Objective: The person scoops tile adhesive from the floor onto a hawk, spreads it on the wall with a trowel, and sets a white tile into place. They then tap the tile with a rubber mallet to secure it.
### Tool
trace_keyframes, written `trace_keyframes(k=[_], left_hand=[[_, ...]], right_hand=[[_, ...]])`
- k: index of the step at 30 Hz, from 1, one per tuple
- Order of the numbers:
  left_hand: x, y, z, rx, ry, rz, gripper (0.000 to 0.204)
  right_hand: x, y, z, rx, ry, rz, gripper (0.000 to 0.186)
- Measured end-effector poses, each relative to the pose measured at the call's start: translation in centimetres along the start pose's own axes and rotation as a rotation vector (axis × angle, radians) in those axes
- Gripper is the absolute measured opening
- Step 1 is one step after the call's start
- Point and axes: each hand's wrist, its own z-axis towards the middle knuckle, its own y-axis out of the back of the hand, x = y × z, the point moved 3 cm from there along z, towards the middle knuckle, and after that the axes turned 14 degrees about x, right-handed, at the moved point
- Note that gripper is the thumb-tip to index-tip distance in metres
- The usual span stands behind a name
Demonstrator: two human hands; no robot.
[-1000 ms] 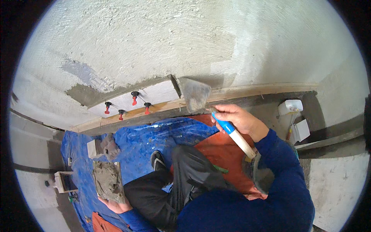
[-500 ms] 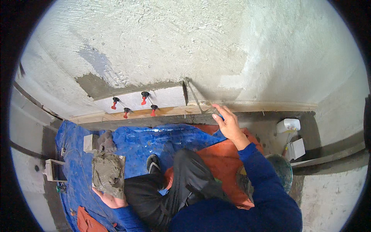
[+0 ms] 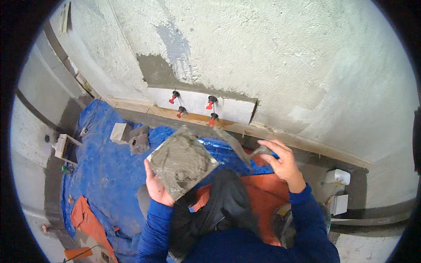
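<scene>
My left hand (image 3: 158,187) supports a square tile (image 3: 212,166) from its near left side. A thick, uneven layer of grey mortar (image 3: 180,158) covers most of its upturned face. In my right hand (image 3: 284,163) is a trowel (image 3: 236,147), gripped by its blue and grey handle. Its blade points left, beside the tile's right corner; touching or apart, I cannot tell. Beyond both hands, white tiles (image 3: 237,111) are set low against the wall, with several red and black levelling clips (image 3: 211,103) along them.
A wooden batten (image 3: 285,136) runs along the wall's foot. Blue tarp (image 3: 105,171) and orange sheet (image 3: 258,193) cover the floor. A pale block-like stack (image 3: 119,133) and grey cloth (image 3: 139,141) lie left. A white container (image 3: 337,177) stands right; a bucket (image 3: 326,215) is partly hidden by my arm.
My left hand has brought the mortar-covered tile up and rightward, in front of me. The trowel has come away from the wall toward the tile. The view has shifted left.
</scene>
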Motion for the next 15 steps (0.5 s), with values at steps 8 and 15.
trace_keyframes(k=[8,15], left_hand=[[7.5,-2.4,4.9,0.030,0.297,-0.061,0.081],[7.4,-2.5,7.8,0.047,0.279,-0.002,0.079]], right_hand=[[-1.9,5.5,0.6,0.064,0.135,-0.279,0.038],[-1.5,10.7,-4.2,0.048,-0.076,-0.790,0.036]])
